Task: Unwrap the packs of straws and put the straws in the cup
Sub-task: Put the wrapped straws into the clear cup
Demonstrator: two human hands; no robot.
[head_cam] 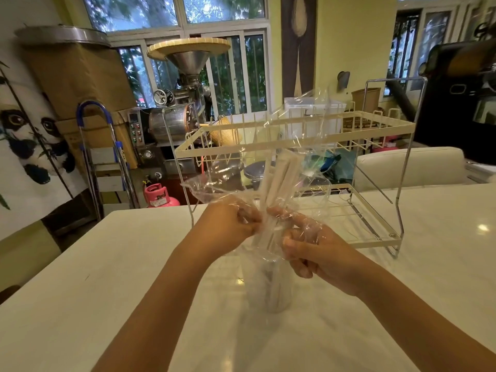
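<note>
A bundle of pale paper-wrapped straws (279, 178) stands upright inside a crumpled clear plastic wrapper (303, 124), held above the table. My left hand (228, 226) pinches the wrapper on the left of the bundle. My right hand (314, 251) grips the wrapper and the straws on the right, its fingers partly under the film. Directly below both hands a clear cup (268, 285) stands on the white table (107, 277); the lower ends of the straws reach into it, blurred by the plastic.
A two-tier cream wire rack (375, 130) stands on the table just behind the hands. Beyond the table edge are a pink gas cylinder (158, 196), a metal machine with a funnel (185, 76) and a folding ladder (107, 157).
</note>
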